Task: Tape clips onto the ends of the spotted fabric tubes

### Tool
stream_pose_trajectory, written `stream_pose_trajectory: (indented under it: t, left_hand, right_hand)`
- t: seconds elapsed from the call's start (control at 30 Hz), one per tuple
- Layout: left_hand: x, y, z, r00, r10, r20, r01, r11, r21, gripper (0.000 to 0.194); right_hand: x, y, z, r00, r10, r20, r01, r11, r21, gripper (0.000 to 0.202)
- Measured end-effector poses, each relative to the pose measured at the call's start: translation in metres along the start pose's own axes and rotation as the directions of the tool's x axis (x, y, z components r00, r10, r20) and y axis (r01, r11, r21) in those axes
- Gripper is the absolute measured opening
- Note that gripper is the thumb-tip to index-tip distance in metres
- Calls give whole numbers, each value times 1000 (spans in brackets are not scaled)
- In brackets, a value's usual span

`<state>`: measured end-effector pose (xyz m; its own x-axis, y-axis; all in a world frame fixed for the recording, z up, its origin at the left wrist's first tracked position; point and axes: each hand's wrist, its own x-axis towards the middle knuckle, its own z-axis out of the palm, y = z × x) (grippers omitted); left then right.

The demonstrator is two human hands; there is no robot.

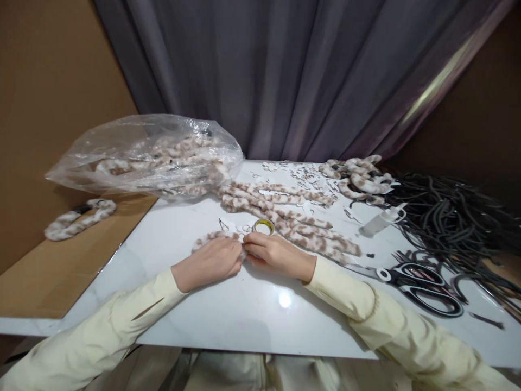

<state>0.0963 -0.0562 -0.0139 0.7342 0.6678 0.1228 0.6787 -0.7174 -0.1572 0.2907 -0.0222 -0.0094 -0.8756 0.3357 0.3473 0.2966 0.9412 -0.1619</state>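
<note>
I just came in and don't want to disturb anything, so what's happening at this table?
A person has both hands together on a fuzzy brown-and-white strip, the left hand and right hand meeting at its end. What the fingertips are doing is hidden. Beside them sits a roll of tape. More fuzzy strips lie behind, with scissors and black cords to the right.

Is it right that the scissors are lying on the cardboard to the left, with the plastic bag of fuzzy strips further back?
Not quite: in the head view the scissors lie on the white table, at the right. The plastic bag of fuzzy strips is further back.
</note>
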Motion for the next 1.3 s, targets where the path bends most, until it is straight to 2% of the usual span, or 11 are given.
stream_pose_trajectory:
  t: [0.27,0.4,0.5,0.63,0.73,0.8,0.83,0.93,1.0,1.13,1.3]
  left_hand:
    - [0,4,-4,996,90,11,-90,990,105,15]
    - [0,-1,-8,999,11,46,-8,998,-64,14]
    - [-1,-10,-13,990,-120,73,137,943,-302,18]
    - [4,-16,-24,939,-302,168,325,608,-725,32]
    - [15,-13,-31,879,-377,291,415,306,-857,42]
    - [25,-10,-31,835,-456,307,422,172,-890,41]
    - [30,-9,-28,827,-497,263,398,188,-898,39]
    - [46,-8,-16,862,-506,-13,294,523,-800,34]
    - [56,-8,-5,886,-456,-87,256,637,-727,28]
    - [65,-4,7,920,-380,-98,214,696,-685,26]
    - [60,0,-6,934,-337,-122,200,773,-601,29]
  right_hand:
    - [1,-2,2,1000,22,23,-22,999,31,22]
    - [-4,8,-13,997,77,-14,-73,984,165,20]
    - [-14,23,-36,977,210,-36,-198,957,212,21]
    - [-30,36,-46,889,458,2,-453,879,151,12]
    - [-36,36,-32,863,505,-35,-497,858,131,12]
    - [-34,34,-19,850,523,-70,-511,849,138,9]
    - [-32,33,-14,843,531,-85,-518,844,143,4]
    - [-26,29,-8,841,533,-92,-512,840,178,13]
    - [-23,25,-13,848,523,-82,-496,839,224,17]
    - [-22,19,-30,844,534,-46,-490,804,336,16]
    - [-27,24,-42,785,618,28,-557,687,467,10]
